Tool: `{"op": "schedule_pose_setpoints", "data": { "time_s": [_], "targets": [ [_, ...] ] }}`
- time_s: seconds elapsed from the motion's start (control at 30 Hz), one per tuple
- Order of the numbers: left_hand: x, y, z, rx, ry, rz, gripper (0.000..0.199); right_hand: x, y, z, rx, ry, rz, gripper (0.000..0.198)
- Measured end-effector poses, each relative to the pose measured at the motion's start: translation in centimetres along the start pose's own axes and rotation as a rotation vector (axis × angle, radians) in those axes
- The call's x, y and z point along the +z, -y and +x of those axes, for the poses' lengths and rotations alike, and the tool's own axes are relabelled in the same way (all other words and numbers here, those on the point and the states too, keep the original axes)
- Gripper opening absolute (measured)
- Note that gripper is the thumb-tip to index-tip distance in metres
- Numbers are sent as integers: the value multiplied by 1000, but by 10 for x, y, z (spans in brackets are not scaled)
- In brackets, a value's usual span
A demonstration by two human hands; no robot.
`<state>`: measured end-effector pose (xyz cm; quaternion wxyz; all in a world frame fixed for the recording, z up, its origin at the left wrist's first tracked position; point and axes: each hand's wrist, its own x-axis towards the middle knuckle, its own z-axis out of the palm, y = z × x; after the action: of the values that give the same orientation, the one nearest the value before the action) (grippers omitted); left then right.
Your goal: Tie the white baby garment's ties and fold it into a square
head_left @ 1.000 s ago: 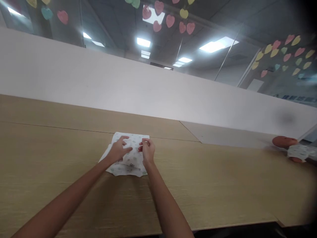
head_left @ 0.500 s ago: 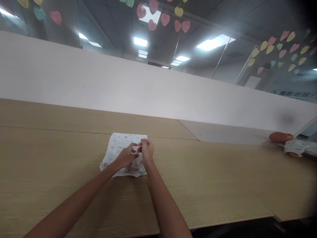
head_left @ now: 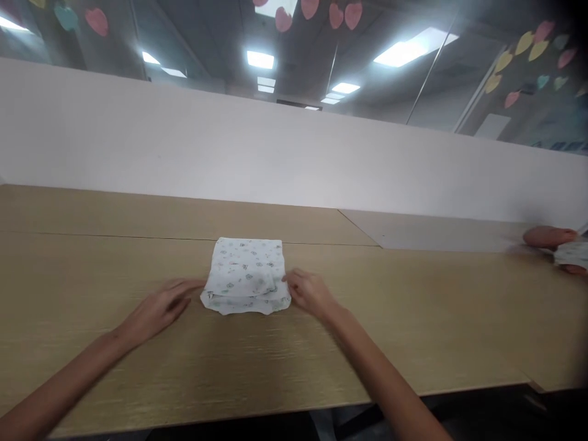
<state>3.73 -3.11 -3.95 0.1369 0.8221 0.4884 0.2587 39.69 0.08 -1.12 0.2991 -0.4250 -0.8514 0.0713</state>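
Observation:
A folded white cloth [head_left: 245, 269] with a small scattered print lies flat on the wooden table, its layers showing along the near edge. My left hand [head_left: 158, 309] is at its left side, fingers stretched out, with the fingertips at the cloth's edge. On the opposite side, my right hand [head_left: 312, 293] has its fingers curled together at the right edge, apparently pinching it. Slight motion blur softens both hands.
At the far right lies a doll [head_left: 549, 237] in white printed clothing, partly cut off by the frame. A low white wall [head_left: 275, 159] runs behind the table [head_left: 413, 324], with glass and heart-shaped notes above it. The table's front edge is near me.
My hands have come apart from above the cloth to its two sides, the left one opening. The cloth now shows whole, with a folded layer over its front. The view has shifted slightly.

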Motion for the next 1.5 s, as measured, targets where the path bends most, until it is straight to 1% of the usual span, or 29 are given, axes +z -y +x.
{"op": "schedule_pose_setpoints", "data": {
  "time_s": [0.07,0.17,0.27,0.33,0.4,0.47,0.53,0.6,0.67,0.7,0.77,0.83,0.9,0.97,1.03,1.13,1.23,1.27,1.3,1.4,1.5],
  "targets": [
    [5,2,-1,12,7,35,44,3,-4,-14,-88,127,-110,32],
    [15,1,8,3,15,58,41,9,-7,-19,-110,197,-198,37],
    [20,1,17,-5,3,95,38,11,-9,-15,-99,200,-214,33],
    [21,2,17,10,-16,109,36,8,-8,-14,-96,188,-177,32],
    [19,0,11,38,-23,92,33,0,-3,-20,-100,173,-88,32],
    [15,-7,-2,63,-10,51,30,-12,7,-31,-86,142,36,31],
    [9,-20,-17,68,3,3,28,-27,20,-46,-18,77,171,27],
    [1,-36,-30,45,3,-54,26,-40,32,-61,104,9,295,22],
    [-7,-52,-35,-13,-19,-124,26,-49,39,-69,250,-56,399,17],
    [-11,-58,-33,-54,-36,-163,26,-51,40,-69,324,-79,450,16],
    [-18,-65,-19,-155,-65,-242,29,-50,37,-59,450,-103,552,17],
    [-20,-62,4,-255,-70,-328,36,-43,27,-36,531,-115,645,17],
    [-17,-49,29,-320,-57,-433,47,-33,14,-7,578,-156,708,13],
    [-8,-31,51,-366,-76,-514,58,-20,0,19,639,-143,751,13],
    [3,-13,64,-402,-90,-554,67,-6,-12,37,712,-134,770,16],
    [21,4,70,-414,-66,-570,71,13,-26,44,791,-131,743,19],
    [32,10,68,-400,-80,-536,67,22,-32,40,814,-139,719,10],
    [34,11,67,-396,-92,-512,66,23,-32,38,810,-143,724,6],
    [35,11,66,-391,-106,-484,65,22,-32,37,809,-146,733,7],
    [38,8,65,-361,-151,-416,62,19,-30,38,823,-167,787,21],
    [38,6,65,-326,-195,-383,59,18,-29,41,837,-185,873,22]
  ]
}}
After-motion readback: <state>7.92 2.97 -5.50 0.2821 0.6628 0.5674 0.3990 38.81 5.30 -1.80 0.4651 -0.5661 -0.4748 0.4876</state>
